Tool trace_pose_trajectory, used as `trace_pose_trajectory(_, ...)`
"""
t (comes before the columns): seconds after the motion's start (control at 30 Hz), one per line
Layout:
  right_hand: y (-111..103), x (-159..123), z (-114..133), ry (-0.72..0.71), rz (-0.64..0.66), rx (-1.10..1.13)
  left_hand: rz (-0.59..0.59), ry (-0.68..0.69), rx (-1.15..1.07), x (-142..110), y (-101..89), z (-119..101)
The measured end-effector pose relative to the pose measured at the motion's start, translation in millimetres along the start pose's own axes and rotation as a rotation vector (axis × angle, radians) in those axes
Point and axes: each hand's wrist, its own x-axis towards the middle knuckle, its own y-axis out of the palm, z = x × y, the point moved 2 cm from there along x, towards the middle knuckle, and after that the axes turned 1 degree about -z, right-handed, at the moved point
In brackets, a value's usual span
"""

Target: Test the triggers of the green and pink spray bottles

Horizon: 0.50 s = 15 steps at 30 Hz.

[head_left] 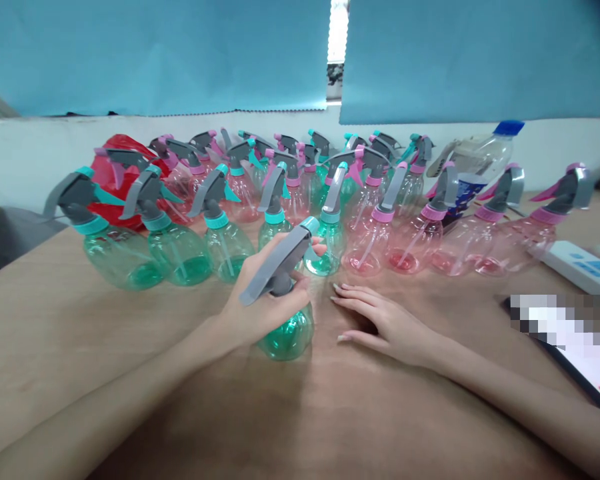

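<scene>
My left hand point(265, 293) is wrapped round the neck of a green spray bottle point(286, 333) with a grey and teal trigger head, which stands on the brown table point(130, 373) in front of me. My right hand point(380, 320) lies flat on the table just right of that bottle, fingers stretched out and empty. Behind both hands stand several green spray bottles point(180, 257) on the left and several pink spray bottles point(410, 247) on the right.
A red bag point(130, 150) sits behind the green bottles at far left. A clear water bottle with a blue cap point(480, 157) lies at back right. A white remote point(577, 263) and a blurred-out flat item point(565, 333) lie at right. Blue sheets cover the wall.
</scene>
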Motion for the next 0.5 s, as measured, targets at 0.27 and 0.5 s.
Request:
trace_pose_trajectory(0.27,0.4,-0.3,-1.0,-0.006,0.017,-0.028,0.020,0.029,-0.043,-1.1,1.1,0.2)
trace_pose_trajectory(0.5,1.6,-1.0,-2.8,-0.011,0.017,-0.028,0.005,0.028,-0.013,-0.5,0.3,1.8)
